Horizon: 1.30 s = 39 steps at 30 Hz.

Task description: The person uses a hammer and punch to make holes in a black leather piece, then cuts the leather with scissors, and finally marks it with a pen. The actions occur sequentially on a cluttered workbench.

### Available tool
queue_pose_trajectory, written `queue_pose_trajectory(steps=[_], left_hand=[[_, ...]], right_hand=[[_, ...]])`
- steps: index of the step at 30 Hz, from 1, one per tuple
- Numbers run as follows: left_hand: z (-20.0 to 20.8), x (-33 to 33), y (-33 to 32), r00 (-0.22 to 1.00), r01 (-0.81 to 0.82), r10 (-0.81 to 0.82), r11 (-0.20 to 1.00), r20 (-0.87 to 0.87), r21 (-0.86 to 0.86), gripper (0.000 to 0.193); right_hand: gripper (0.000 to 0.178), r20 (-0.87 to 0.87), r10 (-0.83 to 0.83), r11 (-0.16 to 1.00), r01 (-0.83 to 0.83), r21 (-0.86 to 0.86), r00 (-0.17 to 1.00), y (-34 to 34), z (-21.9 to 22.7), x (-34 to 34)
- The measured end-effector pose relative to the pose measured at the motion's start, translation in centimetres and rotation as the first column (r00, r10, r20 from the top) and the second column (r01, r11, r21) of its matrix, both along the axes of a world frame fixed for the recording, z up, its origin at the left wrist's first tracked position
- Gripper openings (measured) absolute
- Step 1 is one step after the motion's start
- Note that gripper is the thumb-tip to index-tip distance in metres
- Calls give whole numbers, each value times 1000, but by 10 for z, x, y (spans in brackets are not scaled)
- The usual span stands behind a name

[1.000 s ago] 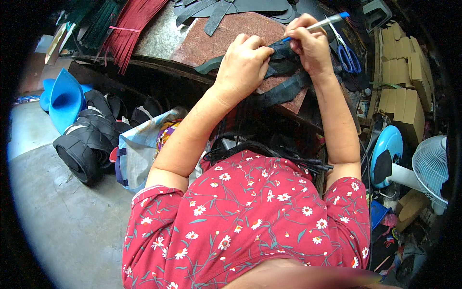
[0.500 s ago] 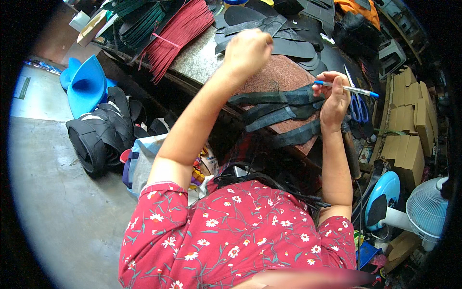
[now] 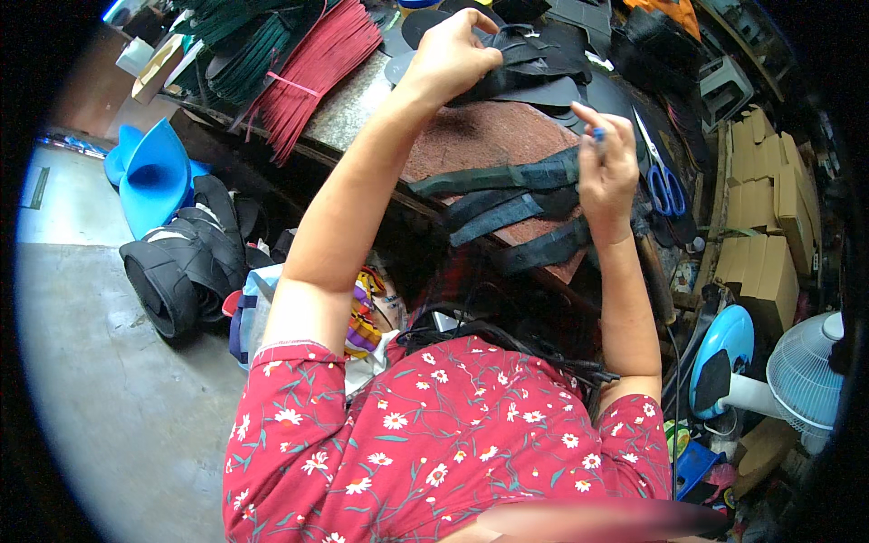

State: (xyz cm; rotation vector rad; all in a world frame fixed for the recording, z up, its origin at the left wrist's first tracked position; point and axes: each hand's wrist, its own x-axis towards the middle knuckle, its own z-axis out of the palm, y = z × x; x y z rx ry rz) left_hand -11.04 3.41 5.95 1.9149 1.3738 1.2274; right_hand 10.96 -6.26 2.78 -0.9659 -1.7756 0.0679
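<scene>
My left hand (image 3: 455, 59) is at the far side of the bench, its fingers curled around a black cut piece (image 3: 493, 84); the fingertips are partly hidden. More flat black pieces (image 3: 543, 93) lie beside and beneath it. Nearer me, my right hand (image 3: 608, 172) is closed around a pen (image 3: 598, 134), of which only a blue end shows. Its forefinger points up, and motion blurs the fingers. Dark fabric strips (image 3: 507, 217) lie across a reddish-brown board (image 3: 453, 149) next to this hand.
Blue-handled scissors (image 3: 666, 190) lie to the right of my right hand. A bundle of red strips (image 3: 317, 77) sits on the bench at left. Cardboard boxes (image 3: 756, 262) and a fan (image 3: 801, 376) stand at right; black rolled pieces (image 3: 186, 262) rest at left.
My left hand has moved farther away and slightly left, among the black pieces. My right hand has turned and shifted left, so the pen no longer shows lengthwise.
</scene>
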Motion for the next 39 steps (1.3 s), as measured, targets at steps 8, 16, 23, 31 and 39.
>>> queue_pose_trajectory(steps=[8,16,23,31,39], left_hand=[[-32,13,-22,1000,11,-11,1000,25,-28,28],[-38,2,-6,928,1,-18,999,373,46,25],[-8,-20,-25,828,150,-81,985,554,-81,15],[-21,45,-59,824,375,-294,924,484,-77,19],[-26,63,-69,923,383,-384,922,-5,57,24]], right_hand=[[41,218,52,989,-20,-149,975,16,-3,-17],[35,483,149,924,53,-380,863,60,-6,-23],[36,338,139,938,-15,-345,931,46,-1,-21],[23,36,170,985,-171,19,985,5,4,2],[13,-849,71,662,-662,-352,523,-20,-5,30]])
